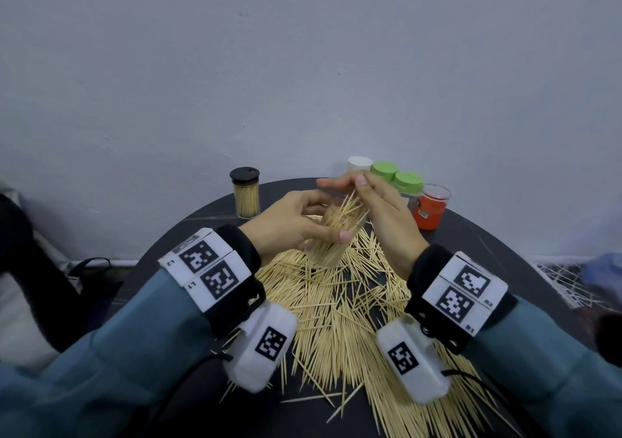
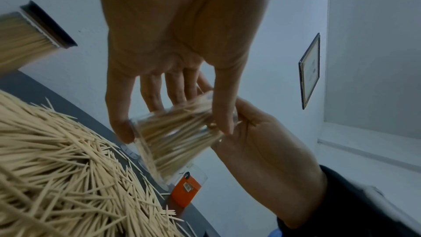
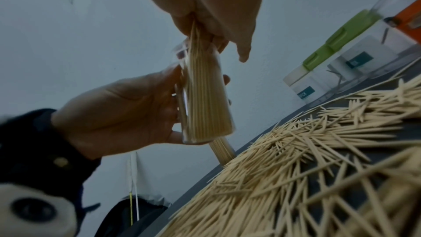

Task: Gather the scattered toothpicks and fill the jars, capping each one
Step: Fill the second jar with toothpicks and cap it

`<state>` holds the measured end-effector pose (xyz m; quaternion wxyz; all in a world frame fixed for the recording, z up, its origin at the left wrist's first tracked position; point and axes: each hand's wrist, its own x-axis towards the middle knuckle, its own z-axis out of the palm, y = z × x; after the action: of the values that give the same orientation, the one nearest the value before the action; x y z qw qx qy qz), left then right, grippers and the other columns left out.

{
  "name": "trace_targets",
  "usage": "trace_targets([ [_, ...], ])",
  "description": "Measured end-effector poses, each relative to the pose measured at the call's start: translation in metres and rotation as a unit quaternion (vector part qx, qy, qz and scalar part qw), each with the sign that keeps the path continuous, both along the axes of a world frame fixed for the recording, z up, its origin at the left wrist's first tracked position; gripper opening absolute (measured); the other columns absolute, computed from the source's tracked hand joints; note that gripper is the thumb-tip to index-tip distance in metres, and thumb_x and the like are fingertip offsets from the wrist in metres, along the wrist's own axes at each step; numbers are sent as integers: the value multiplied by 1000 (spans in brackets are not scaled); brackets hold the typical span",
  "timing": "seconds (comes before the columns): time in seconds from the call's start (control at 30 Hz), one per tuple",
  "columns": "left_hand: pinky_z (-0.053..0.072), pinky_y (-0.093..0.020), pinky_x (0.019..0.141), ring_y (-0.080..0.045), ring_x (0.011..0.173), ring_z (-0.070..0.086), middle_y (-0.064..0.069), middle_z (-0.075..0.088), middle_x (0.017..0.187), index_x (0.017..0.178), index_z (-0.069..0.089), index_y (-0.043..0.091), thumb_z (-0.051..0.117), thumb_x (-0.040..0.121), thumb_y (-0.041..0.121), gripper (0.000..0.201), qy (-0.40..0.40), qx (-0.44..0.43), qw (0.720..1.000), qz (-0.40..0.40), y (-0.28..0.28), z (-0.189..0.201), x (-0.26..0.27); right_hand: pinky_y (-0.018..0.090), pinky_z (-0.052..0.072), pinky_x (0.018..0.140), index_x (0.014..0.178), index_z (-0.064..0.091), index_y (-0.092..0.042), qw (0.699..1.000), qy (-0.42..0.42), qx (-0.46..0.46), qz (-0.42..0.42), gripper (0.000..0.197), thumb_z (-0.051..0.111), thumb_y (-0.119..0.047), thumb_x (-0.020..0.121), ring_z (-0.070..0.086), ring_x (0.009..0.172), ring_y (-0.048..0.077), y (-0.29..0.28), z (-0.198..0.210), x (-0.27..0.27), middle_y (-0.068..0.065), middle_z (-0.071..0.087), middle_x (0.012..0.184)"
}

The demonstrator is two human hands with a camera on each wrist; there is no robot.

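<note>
My left hand point(image 1: 289, 222) gripped a clear jar point(image 1: 333, 235) around its smooth round wall, tilted and lifted just above the worktop point(image 1: 488, 235). My right hand point(image 1: 377, 209) pinched a bundle of toothpicks point(image 3: 196, 42) and fed them into the jar's open mouth. The jar already looked close to full, its sticks standing in a tight, fairly parallel pack in the right wrist view.

The likeliest trouble, I judged, was at the mouth. Several sticks fanned out crooked there, and if I pushed the bundle down without lining it up, the thin pointed ends could catch on the rim or on the sticks already inside, then bend, snap or spring out. The tilt was another risk: lean it further and the slick, light sticks could slide back out onto the heap. The clear wall looked hard and slippery, so a loose grip might let it turn in my fingers. Sticks left proud of the rim would also keep a cap from seating.

Beneath my wrists lay the scattered toothpicks point(image 1: 336, 320), pale, slender and sharp-tipped, crisscrossed in a dense mat over the dark matte worktop. A filled jar with a black cap point(image 1: 245, 192) stood upright at the far left. To the right stood green-capped jars point(image 1: 397, 177), a white-capped one point(image 1: 359, 164), and a clear jar with an orange label point(image 1: 430, 207).
</note>
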<state>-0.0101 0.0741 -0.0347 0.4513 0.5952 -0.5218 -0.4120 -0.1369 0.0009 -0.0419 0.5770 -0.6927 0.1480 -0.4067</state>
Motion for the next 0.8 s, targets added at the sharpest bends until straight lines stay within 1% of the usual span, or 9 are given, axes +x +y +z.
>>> trace_targets([
  [0.07, 47, -16, 59, -3, 84, 59, 10, 62, 94, 109, 57, 18, 72, 77, 9, 37, -3, 2, 1000, -5, 1, 1, 0, 32, 49, 95, 91, 61, -12, 1000, 23, -4, 9, 32, 31, -14, 100, 61, 107, 11, -1, -1, 0, 4, 65, 112],
  [0.13, 45, -13, 55, -1, 82, 58, 10, 61, 95, 113, 56, 17, 73, 77, 9, 41, -7, 4, 1000, -2, 0, 1, -1, 28, 47, 97, 102, 62, -9, 999, 36, -13, 12, 30, 32, -12, 100, 57, 113, 10, -4, 1, 0, 4, 62, 119],
  [0.2, 45, -14, 58, -2, 84, 58, 7, 61, 98, 115, 57, 18, 74, 75, 10, 44, -15, 1, 1000, 3, 0, 0, 0, 24, 44, 99, 110, 58, -6, 999, 27, -25, 18, 27, 34, -6, 98, 55, 114, 8, -6, 2, -1, 5, 60, 119],
  [0.4, 46, -24, 66, -10, 96, 58, -1, 62, 106, 116, 59, 15, 74, 75, 9, 44, -11, 6, 1000, 26, 0, -2, 3, 32, 46, 100, 112, 52, -4, 999, 11, -6, 50, 30, 30, 7, 96, 59, 111, 16, -6, 1, 0, 11, 58, 119],
  [0.47, 44, -21, 63, -9, 94, 56, 0, 61, 104, 115, 59, 16, 74, 75, 9, 43, -8, 10, 1000, 26, 0, -2, 3, 36, 43, 104, 115, 51, -2, 998, 21, -11, 51, 30, 29, 6, 97, 58, 113, 13, -5, -1, 1, 10, 56, 124],
  [0.57, 46, -22, 64, -6, 94, 56, 1, 61, 106, 113, 59, 21, 74, 75, 10, 42, -11, 12, 1000, 22, -1, -2, 3, 26, 37, 107, 120, 49, -5, 999, 29, -26, 35, 29, 29, -1, 99, 54, 118, 5, -7, -1, 0, 3, 53, 131],
  [0.67, 48, -22, 64, -9, 97, 59, -1, 62, 114, 115, 59, 22, 73, 77, 11, 42, -2, 12, 1000, 28, -1, -1, 3, 26, 34, 109, 122, 49, -10, 999, 22, -20, 17, 29, 31, -8, 99, 47, 125, 4, -10, 3, -3, -2, 51, 134],
  [0.73, 50, -25, 67, -13, 102, 60, -2, 62, 118, 117, 57, 21, 72, 78, 12, 43, 10, 9, 999, 43, -1, 0, 4, 24, 35, 107, 123, 51, -11, 998, 46, -35, -13, 29, 33, -9, 99, 45, 125, 3, -13, 4, -5, -3, 53, 131],
  [0.8, 51, -28, 68, -16, 105, 60, -2, 62, 119, 119, 56, 20, 72, 78, 12, 44, 25, 7, 998, 64, -2, 0, 6, 21, 40, 98, 119, 54, -13, 995, 73, -52, -45, 26, 40, -9, 97, 51, 115, 5, -16, 4, -7, -1, 57, 123],
])
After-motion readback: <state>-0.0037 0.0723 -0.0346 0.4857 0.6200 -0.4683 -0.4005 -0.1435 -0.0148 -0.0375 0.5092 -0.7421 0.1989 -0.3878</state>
